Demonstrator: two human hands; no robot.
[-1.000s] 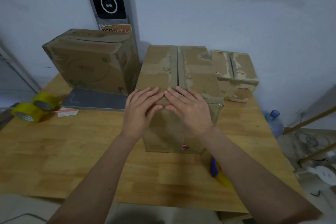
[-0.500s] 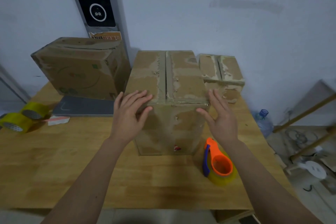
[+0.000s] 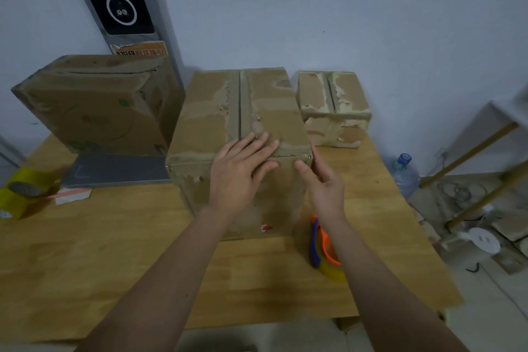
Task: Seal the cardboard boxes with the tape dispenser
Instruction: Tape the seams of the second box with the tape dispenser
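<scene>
A: Where is the box being worked on?

B: The middle box (image 3: 243,134) stands upright on the wooden bench (image 3: 114,251), flaps folded shut, with a dark seam running down the centre of its top.

A: And the hands?

B: The left hand (image 3: 240,174) lies flat across the near top edge, fingers (image 3: 258,141) straight and spread, their tips reaching the seam. It presses down and grasps nothing. The right hand (image 3: 323,183) is at the near right corner of the same box: the thumb touches the front face just under the edge, and the other fingers lie along the right side. They are only loosely bent; whether they really clasp the corner, I cannot tell.

A: The tape dispenser?

B: The tape dispenser (image 3: 321,243), orange and blue with a yellowish roll, lies on the bench just beside the box's near right bottom corner, partly hidden under the right forearm. Neither hand touches it.

A: What else is on the bench?

B: A bigger box (image 3: 94,111) at the back left, tilted on a grey slab (image 3: 114,171). A small box (image 3: 333,106) at the back right, just beside the middle one. Two yellow tape rolls (image 3: 20,191) at the left edge.
</scene>
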